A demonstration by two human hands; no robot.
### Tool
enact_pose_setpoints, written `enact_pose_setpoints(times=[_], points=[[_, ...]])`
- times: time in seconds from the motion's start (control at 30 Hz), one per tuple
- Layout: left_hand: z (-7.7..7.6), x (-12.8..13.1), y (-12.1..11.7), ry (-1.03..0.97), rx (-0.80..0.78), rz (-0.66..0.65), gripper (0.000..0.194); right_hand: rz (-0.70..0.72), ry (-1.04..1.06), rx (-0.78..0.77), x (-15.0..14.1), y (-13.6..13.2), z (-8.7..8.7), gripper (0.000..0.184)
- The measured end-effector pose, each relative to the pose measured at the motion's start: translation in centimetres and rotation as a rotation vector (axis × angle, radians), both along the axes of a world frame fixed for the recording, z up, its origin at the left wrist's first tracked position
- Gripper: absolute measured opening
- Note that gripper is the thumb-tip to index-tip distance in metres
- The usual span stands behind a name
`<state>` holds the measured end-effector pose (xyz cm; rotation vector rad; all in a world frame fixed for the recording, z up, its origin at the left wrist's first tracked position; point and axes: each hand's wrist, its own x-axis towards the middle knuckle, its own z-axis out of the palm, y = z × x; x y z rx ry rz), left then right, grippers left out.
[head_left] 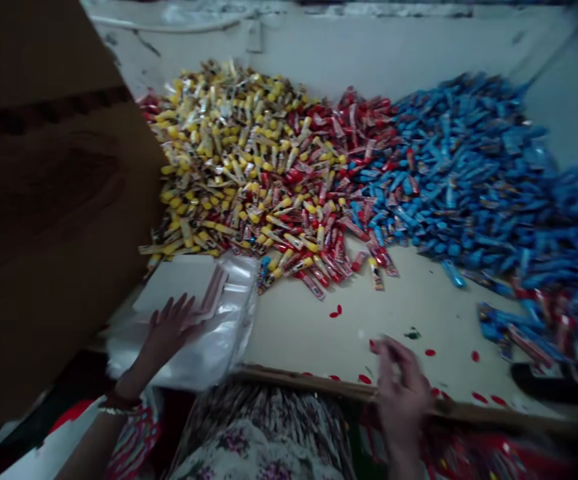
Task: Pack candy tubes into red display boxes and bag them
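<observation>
floral fabric [261, 440], left hand [169, 330] spread on crinkly clear plastic bags [219, 340]

dim soft light | right hand [403, 390] blurred | corners dark, warped

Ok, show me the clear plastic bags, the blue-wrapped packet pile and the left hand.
clear plastic bags [221, 333], head view, right side
blue-wrapped packet pile [469, 173], head view, middle
left hand [169, 327], head view, back

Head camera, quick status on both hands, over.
Left hand resting on clear plastic bags. Right hand, blurred, at the wooden table edge near small red scraps. Brown cardboard panel blocking the view's left side.
</observation>
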<state>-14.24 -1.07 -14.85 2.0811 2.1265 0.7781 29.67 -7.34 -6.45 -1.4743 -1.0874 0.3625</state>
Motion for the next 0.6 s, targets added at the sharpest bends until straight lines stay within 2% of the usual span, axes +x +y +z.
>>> enact_pose_setpoints(times=[0.07,0.17,0.23,0.27,0.3,0.37,0.4,0.43,0.5,0.6], points=[[0.9,-1.9,-2.7,0.118,-0.106,0.011,0.055,0.387,-0.18,0.082,-5.9,3.3,-0.4,0.014],[2.4,-2.6,-7.6,0.179,-0.116,0.062,0.053,0.935,-0.372,0.232,-14.2,5.5,-0.5,0.027],[2.1,-3.0,-11.6,0.147,-0.089,0.239,0.055,1.175,-0.481,0.325,-17.9,5.5,-0.5,0.031],[1.4,-3.1,-14.0,0.128,-0.109,0.376,0.059,1.253,-0.519,0.355,-19.0,5.2,-0.5,0.032],[0.4,-3.3,-16.4,0.105,-0.164,0.524,0.063,1.307,-0.542,0.366,-19.8,5.0,-0.6,0.032],[-2.5,-3.6,-21.0,0.071,-0.397,0.8,0.074,1.364,-0.557,0.334,-20.3,4.5,-1.2,0.031],[-4.0,-3.7,-23.0,0.028,-0.567,0.851,0.074,1.381,-0.564,0.3,-20.2,4.3,-1.7,0.031],[-5.4,-3.8,-24.6,0.01,-0.682,0.839,0.071,1.392,-0.574,0.26,-20.0,4.0,-2.1,0.031],[-7.6,-3.6,-26.7,0.025,-0.793,0.797,0.075,1.398,-0.601,0.175,-19.5,3.5,-3.1,0.03],[-8.8,-3.0,-27.5,0.111,-0.728,0.729,0.089,1.398,-0.647,0.064,-19.0,2.8,-4.3,0.03]])
